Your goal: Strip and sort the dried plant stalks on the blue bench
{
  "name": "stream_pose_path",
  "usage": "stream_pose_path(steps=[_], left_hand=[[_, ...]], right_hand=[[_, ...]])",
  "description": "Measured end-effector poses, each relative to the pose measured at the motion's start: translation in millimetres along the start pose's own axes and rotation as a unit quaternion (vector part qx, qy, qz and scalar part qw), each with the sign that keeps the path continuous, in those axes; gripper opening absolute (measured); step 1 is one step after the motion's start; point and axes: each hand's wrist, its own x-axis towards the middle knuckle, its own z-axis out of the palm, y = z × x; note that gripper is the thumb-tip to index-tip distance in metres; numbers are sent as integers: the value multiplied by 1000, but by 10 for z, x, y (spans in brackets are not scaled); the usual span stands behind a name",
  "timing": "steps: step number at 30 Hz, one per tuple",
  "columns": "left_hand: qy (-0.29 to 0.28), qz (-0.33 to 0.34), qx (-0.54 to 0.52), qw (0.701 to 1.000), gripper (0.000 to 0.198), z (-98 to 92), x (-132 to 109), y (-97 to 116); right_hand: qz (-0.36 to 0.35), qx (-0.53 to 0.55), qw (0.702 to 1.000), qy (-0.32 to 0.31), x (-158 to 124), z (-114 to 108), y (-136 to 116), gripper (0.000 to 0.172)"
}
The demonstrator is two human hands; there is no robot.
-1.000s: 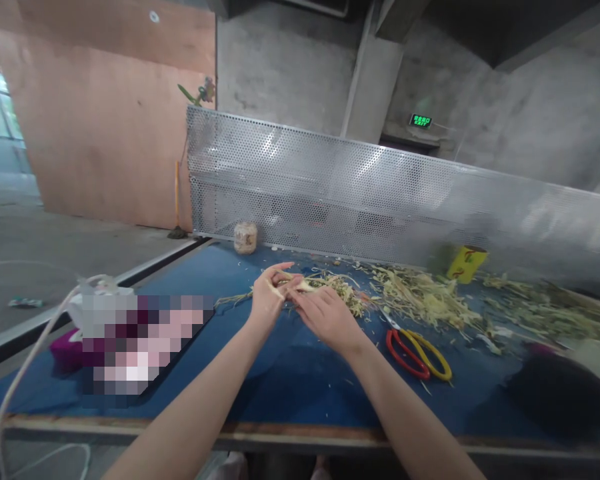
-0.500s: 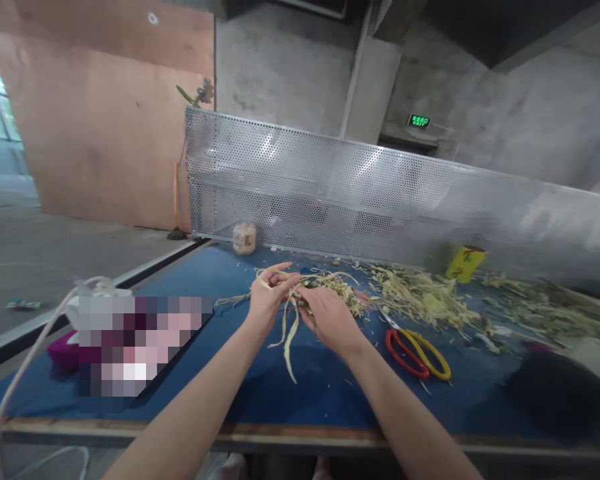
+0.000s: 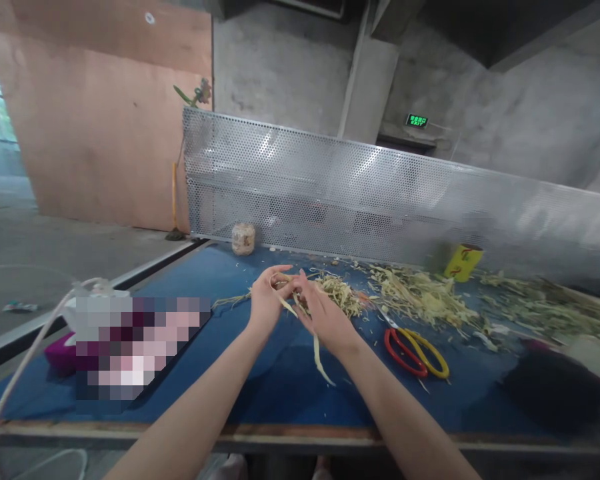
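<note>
Close together above the blue table (image 3: 275, 393), both my hands work on pale, dry plant strips. My left hand (image 3: 267, 300) is closed, with a curled strip (image 3: 288, 307) hanging over its fingers. My right hand (image 3: 325, 310) has its fingertips against the left fingers, closed around strips too. A longer strip (image 3: 319, 360) dangles below the right palm. Where the fingers meet, the strips are partly hidden. Behind my right hand lies a heap of short, pale strips (image 3: 343, 293). Thin stalks (image 3: 233, 300) stick out to the left of my left hand.
Scissors with one red and one yellow handle (image 3: 423, 353) lie to the right. Beyond them are a pile of dry husks (image 3: 420, 293) and a yellow tin (image 3: 463, 262). A roll of twine-like material (image 3: 243, 239) stands near the perforated metal screen (image 3: 300, 180). A blurred-out panel (image 3: 145, 347) lies left.
My right hand has shifted slightly left and up against the left fingers. The long hanging strip has swung from between the hands to below the right palm.
</note>
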Motion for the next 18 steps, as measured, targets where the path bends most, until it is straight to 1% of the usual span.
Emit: stream_pose_path(steps=[2,4,5,7,9,11,16,18], left_hand=[[14,10,9,1000,33,6,-3,9],[32,9,17,999,28,14,-17,37],[39,5,24,999,26,16,-26,52],[44,2,40,998,25,13,-41,75],[43,12,50,998,26,3,-44,75],[42,16,45,998,28,-6,-29,55],[63,-28,-18,997,41,14,16,30],[50,-36,-26,998,45,31,13,44]], right_hand=[[-70,-36,997,-9,2,-23,12,42],[-136,-57,989,-33,8,-51,16,36],[-158,-65,984,-42,13,-65,15,34],[-173,-74,981,-51,22,-91,12,32],[-150,-80,984,-52,28,-111,10,32],[-105,-87,989,-53,28,-119,12,32],[10,-85,995,-51,1,-77,47,30],[53,-72,995,-49,-14,-52,74,29]])
